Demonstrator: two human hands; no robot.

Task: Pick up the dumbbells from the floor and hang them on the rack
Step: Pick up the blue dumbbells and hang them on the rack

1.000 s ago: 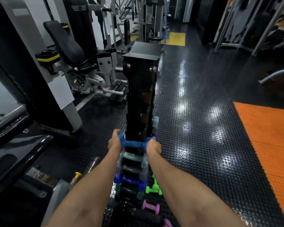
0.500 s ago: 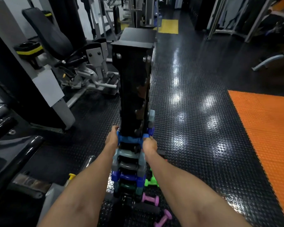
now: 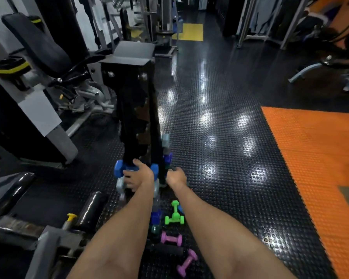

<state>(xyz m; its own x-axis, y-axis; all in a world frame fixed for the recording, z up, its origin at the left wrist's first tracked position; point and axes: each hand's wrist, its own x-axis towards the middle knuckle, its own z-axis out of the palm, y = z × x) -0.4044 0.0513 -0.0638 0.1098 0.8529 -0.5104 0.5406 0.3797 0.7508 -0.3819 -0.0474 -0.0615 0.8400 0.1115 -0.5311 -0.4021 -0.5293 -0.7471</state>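
Note:
A tall black dumbbell rack (image 3: 132, 101) stands straight ahead on the studded floor. My left hand (image 3: 138, 176) grips the handle of a blue dumbbell (image 3: 119, 169) that lies across the rack's front, above grey dumbbells (image 3: 120, 186) and a darker blue one (image 3: 156, 216) hung lower down. My right hand (image 3: 176, 178) is at the rack's right side, off the blue dumbbell, fingers loosely curled with nothing visible in them. On the floor by the rack's foot lie a green dumbbell (image 3: 174, 215), a pink one (image 3: 171, 238), a purple one (image 3: 186, 262) and a black one (image 3: 166, 249).
Weight machines with black pads (image 3: 38, 43) crowd the left side, and a black roller with a yellow pin (image 3: 71, 217) sits close by. An orange mat (image 3: 320, 158) covers the floor at the right. More frames and a bench (image 3: 302, 69) stand at the back.
Both hands held the blue dumbbell by its ends before. My left hand has shifted onto its handle and my right hand has let go and moved right. The view has tilted down.

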